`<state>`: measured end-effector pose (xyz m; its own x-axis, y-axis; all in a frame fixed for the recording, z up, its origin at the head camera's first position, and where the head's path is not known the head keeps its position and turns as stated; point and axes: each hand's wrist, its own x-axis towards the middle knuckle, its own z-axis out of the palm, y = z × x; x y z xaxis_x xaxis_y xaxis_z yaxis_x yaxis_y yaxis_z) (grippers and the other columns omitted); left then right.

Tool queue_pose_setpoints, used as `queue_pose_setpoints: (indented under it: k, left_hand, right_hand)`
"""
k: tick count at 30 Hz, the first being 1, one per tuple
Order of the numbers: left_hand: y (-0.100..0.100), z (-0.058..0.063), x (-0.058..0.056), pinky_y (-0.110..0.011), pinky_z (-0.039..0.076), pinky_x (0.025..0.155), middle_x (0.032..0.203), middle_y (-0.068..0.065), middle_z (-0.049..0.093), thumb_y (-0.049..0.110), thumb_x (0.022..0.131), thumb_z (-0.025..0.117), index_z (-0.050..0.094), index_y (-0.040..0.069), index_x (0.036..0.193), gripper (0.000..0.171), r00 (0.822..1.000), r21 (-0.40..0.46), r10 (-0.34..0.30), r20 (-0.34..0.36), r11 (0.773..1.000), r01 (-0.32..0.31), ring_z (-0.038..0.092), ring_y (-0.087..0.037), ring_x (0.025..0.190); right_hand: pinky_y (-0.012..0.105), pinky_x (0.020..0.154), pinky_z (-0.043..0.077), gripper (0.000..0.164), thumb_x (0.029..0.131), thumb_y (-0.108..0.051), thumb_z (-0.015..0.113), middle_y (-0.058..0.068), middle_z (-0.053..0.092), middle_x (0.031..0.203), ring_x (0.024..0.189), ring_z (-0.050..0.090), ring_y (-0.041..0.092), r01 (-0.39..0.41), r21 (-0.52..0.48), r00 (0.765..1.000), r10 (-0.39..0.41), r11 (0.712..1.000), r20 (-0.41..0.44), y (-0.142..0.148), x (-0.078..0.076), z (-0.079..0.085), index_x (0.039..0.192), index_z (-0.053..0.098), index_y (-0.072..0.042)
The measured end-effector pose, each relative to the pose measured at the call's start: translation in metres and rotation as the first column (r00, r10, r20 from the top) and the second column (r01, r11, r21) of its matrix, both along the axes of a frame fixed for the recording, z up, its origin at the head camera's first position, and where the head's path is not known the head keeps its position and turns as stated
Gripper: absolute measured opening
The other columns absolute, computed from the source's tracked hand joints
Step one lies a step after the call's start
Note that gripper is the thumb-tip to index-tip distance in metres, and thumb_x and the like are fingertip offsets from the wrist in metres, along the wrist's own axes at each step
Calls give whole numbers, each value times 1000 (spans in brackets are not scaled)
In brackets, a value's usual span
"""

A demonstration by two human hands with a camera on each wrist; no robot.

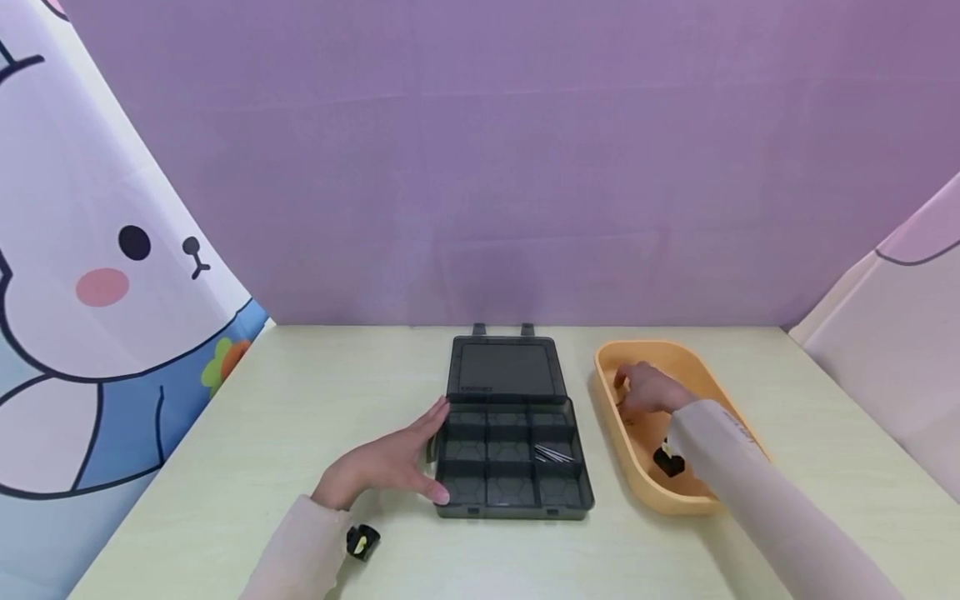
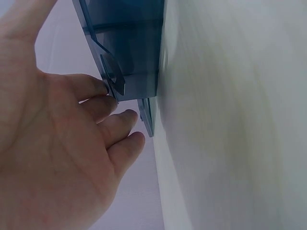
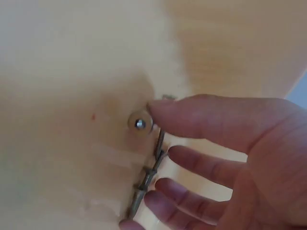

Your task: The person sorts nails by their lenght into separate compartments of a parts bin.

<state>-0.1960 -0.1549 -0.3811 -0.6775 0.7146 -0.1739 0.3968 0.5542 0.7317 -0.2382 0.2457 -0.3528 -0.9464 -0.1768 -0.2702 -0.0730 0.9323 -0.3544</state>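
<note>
A dark see-through compartment box (image 1: 510, 510) lies with its lid (image 1: 506, 367) folded back. My left hand (image 1: 401, 458) rests along its left side, thumb at the front corner and fingers spread toward the hinge; in the left wrist view, fingertips touch the box's side wall (image 2: 136, 57) by its latch. My right hand (image 1: 648, 390) reaches into an orange bin (image 1: 660, 500). There, in the right wrist view, thumb and fingertips are apart, right at several metal screws (image 3: 144, 179) along the bin wall. A small round metal piece (image 3: 140, 123) is beside the thumb tip.
Several thin silvery pins or screws (image 1: 553, 454) lie in a right-hand compartment of the box. The pale table (image 1: 337, 383) meets a purple cloth backdrop (image 1: 510, 167) behind the box. A cartoon-printed cloth (image 1: 112, 375) hangs at left.
</note>
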Motion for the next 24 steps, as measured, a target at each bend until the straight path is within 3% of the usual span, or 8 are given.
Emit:
queue_pose_setpoints:
  k: [6,13,24]
  left_hand:
    - [1,1,0,-54,20,115,160,-14,-9,44,73,80,0,1,152,121,1000,0,4,-3,1000,-4,2,-34,147]
    - [2,1,1,-55,21,114,160,-14,-9,42,73,80,0,0,152,120,1000,-9,11,-7,1000,-11,3,-35,147]
    - [2,1,2,-55,21,114,160,-14,-8,40,73,81,1,0,152,120,1000,-7,14,-19,1000,-14,4,-35,147]
  right_hand:
    - [28,59,42,34,66,2,66,10,57,83,69,49,19,-54,-67,998,51,996,-40,11,-3,-3,99,60,3]
    - [24,56,46,11,71,2,66,2,61,72,61,54,13,-36,-133,999,31,990,-38,16,-6,-8,81,64,-1]
    - [25,55,48,6,75,1,66,2,62,70,58,55,12,-27,-175,1000,25,984,-14,19,-4,-8,81,66,0]
